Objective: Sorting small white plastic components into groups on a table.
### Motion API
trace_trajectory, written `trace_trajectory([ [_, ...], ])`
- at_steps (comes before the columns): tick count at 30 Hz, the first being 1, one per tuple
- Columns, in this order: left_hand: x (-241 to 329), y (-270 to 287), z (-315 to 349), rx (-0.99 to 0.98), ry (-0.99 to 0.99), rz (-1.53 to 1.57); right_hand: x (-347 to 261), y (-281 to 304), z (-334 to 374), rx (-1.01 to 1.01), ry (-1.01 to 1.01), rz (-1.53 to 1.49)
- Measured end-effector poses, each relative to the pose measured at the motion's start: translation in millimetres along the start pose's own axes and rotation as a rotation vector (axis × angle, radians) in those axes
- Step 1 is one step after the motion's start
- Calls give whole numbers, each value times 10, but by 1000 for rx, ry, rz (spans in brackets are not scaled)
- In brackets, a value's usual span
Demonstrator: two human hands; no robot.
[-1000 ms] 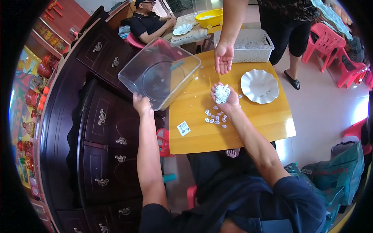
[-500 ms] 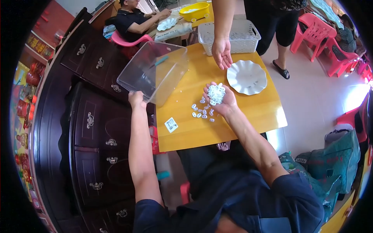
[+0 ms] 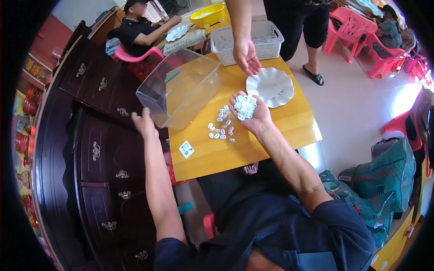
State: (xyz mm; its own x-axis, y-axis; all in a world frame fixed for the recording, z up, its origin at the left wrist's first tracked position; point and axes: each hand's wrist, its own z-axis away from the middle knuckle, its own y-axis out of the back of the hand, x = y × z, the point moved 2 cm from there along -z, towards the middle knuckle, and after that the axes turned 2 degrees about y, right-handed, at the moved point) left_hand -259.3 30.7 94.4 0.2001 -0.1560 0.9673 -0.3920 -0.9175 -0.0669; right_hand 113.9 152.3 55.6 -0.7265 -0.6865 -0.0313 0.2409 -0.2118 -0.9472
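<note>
In my right hand [image 3: 262, 121], palm up and cupped, lies a heap of small white oval pieces with holes [image 3: 244, 107]. Several more of these pieces [image 3: 223, 131] are scattered on the yellow wooden table [image 3: 253, 147] just left of that hand. My left hand [image 3: 144, 124] is beside the near left corner of a clear plastic bin [image 3: 174, 118], its fingers apart and holding nothing. The bin is at the table's left side. A white scalloped plate [image 3: 276, 90] sits right beyond my right hand. Another person's open hand [image 3: 247, 56] hangs above the plate's far left edge.
Behind the plate is a white perforated basket [image 3: 266, 47]. A printed white label [image 3: 186, 149] lies near the table's left edge. A dark wooden cabinet [image 3: 106, 131] flanks me on the left; green bags [image 3: 379, 180] are at right. A seated person [image 3: 138, 34] works further back.
My left hand has come off the bin's edge, and the bin has shifted lower onto the table. My right hand has moved slightly right over the table, uncovering more loose pieces.
</note>
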Motion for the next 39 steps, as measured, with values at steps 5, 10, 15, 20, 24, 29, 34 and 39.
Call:
trace_trajectory([
  [5,988,-874,1700,-537,72,373,-284,-89,72,-8,143,15],
  [10,633,-1569,2671,-518,534,594,-328,-196,-25,-17,189,28],
  [15,576,-2025,2730,-645,665,707,-551,-330,-119,-9,297,39],
  [20,519,-2372,2668,-715,621,712,-668,-453,-284,34,355,108],
  [24,609,-2808,2653,-652,609,824,-942,-653,-469,97,364,310],
  [29,491,-3219,2636,-629,787,861,-1283,-560,-660,129,349,572],
  [34,498,-3326,2711,-551,766,856,-1333,-669,-588,114,388,899],
  [39,666,-3283,2725,-524,835,803,-1291,-814,-335,189,473,977],
])
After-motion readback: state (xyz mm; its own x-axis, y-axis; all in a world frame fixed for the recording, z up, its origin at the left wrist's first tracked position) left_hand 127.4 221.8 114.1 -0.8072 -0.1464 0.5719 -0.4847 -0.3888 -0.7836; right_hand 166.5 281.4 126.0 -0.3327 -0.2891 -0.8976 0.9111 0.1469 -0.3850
